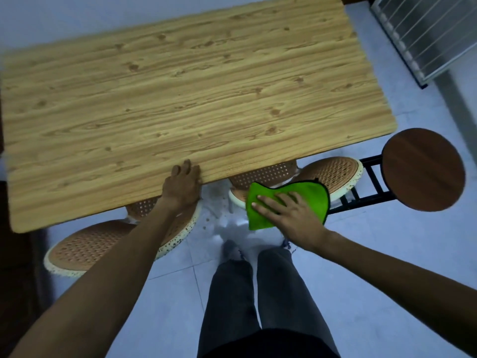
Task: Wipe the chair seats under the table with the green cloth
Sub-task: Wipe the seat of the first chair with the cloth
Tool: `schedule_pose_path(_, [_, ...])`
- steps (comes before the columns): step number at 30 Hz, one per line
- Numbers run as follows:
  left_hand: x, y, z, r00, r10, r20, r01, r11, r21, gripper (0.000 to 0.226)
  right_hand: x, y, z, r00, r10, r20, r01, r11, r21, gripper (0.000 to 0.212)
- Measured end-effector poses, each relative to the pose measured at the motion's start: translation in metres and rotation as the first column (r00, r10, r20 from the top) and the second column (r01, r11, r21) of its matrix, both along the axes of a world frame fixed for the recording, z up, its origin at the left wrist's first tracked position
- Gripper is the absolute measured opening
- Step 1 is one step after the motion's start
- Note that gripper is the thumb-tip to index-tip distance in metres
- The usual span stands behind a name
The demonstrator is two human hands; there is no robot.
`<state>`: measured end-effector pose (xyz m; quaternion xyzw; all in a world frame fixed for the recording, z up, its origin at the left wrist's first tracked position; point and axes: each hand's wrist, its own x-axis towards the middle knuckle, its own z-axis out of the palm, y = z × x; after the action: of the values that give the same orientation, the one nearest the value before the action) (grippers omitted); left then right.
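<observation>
A wood-grain table [180,94] fills the upper view. Woven brown chair seats with pale rims sit partly under its near edge: one at the left [87,245] and one at the right [333,171]. My right hand [289,215] lies flat, fingers spread, on the green cloth [309,196], which presses onto the right seat's near side. My left hand [183,183] grips the table's near edge, fingers curled under it. Further seat parts [260,174] show in shadow beneath the table.
A round dark-wood stool [423,169] on a black metal frame [371,187] stands at the right. A white wire rack [426,34] leans at the top right. My legs in dark trousers [260,293] stand on the pale tiled floor [387,254].
</observation>
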<state>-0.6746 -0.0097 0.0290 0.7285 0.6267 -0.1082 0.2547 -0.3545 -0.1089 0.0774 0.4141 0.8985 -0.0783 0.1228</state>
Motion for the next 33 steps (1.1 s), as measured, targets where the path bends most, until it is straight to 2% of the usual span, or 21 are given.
schedule_pose_path(2, [0.003, 0.000, -0.001, 1.000, 0.013, 0.002, -0.013, 1.000, -0.011, 0.042, -0.039, 0.005, -0.001, 0.999, -0.043, 0.003, 0.044, 0.997, -0.059, 0.088])
schedule_pose_path(3, [0.004, 0.000, -0.001, 1.000, 0.022, 0.001, -0.022, 1.000, -0.014, 0.042, -0.060, 0.010, -0.003, 0.998, -0.046, 0.037, 0.049, 0.995, -0.084, 0.080])
schedule_pose_path(5, [0.006, 0.000, -0.002, 0.999, 0.042, -0.006, -0.042, 0.999, -0.015, 0.042, -0.103, 0.026, -0.006, 0.982, -0.054, 0.181, 0.080, 0.987, -0.142, 0.058])
schedule_pose_path(7, [0.009, -0.001, -0.001, 0.999, 0.050, -0.006, -0.050, 0.999, -0.013, 0.043, -0.141, 0.046, -0.008, 0.943, -0.107, 0.314, 0.185, 0.956, -0.229, 0.042])
schedule_pose_path(10, [0.012, -0.005, -0.004, 0.999, 0.050, -0.009, -0.050, 0.999, 0.015, 0.048, -0.171, 0.067, -0.017, 0.892, -0.075, 0.446, 0.237, 0.917, -0.320, 0.040])
schedule_pose_path(12, [0.016, -0.008, -0.006, 0.998, 0.065, -0.011, -0.065, 0.998, -0.007, 0.056, -0.173, 0.074, -0.023, 0.879, -0.043, 0.474, 0.231, 0.909, -0.346, 0.044])
schedule_pose_path(15, [0.023, -0.013, -0.007, 0.997, 0.071, -0.040, -0.072, 0.997, -0.027, 0.062, -0.154, 0.066, -0.022, 0.923, -0.081, 0.377, 0.187, 0.949, -0.254, 0.049])
schedule_pose_path(17, [0.026, -0.014, -0.006, 0.996, 0.068, -0.055, -0.069, 0.997, -0.022, 0.066, -0.129, 0.050, -0.017, 0.975, -0.119, 0.187, 0.150, 0.975, -0.162, 0.059])
schedule_pose_path(20, [0.031, -0.014, -0.004, 0.996, 0.070, -0.052, -0.072, 0.997, -0.021, 0.068, -0.068, 0.016, -0.011, 0.999, -0.042, -0.031, 0.041, 0.999, -0.034, 0.074])
schedule_pose_path(23, [0.035, -0.016, 0.000, 0.987, 0.162, -0.015, -0.163, 0.985, -0.048, 0.069, 0.006, -0.007, -0.006, 0.998, -0.025, -0.051, 0.028, 0.997, 0.078, 0.078])
schedule_pose_path(25, [0.046, -0.019, 0.006, 0.981, 0.191, 0.015, -0.190, 0.980, -0.050, 0.071, 0.056, -0.014, 0.001, 0.996, -0.085, -0.010, 0.086, 0.990, 0.113, 0.071])
schedule_pose_path(27, [0.070, -0.024, 0.017, 0.981, 0.177, 0.078, -0.179, 0.984, 0.017, 0.072, 0.096, -0.015, 0.009, 0.985, -0.173, 0.018, 0.170, 0.981, 0.095, 0.069])
schedule_pose_path(29, [0.107, -0.033, 0.031, 0.984, 0.096, 0.153, -0.107, 0.992, 0.064, 0.074, 0.109, -0.022, 0.016, 0.935, -0.350, -0.062, 0.355, 0.928, 0.110, 0.066])
schedule_pose_path(30, [0.127, -0.038, 0.036, 0.982, 0.062, 0.181, -0.074, 0.995, 0.065, 0.076, 0.104, -0.028, 0.019, 0.875, -0.464, -0.139, 0.478, 0.872, 0.101, 0.070])
schedule_pose_path(33, [0.177, -0.054, 0.040, 0.969, 0.054, 0.240, -0.059, 0.998, 0.011, 0.073, 0.061, -0.035, 0.015, 0.599, -0.746, -0.293, 0.769, 0.637, -0.050, 0.076])
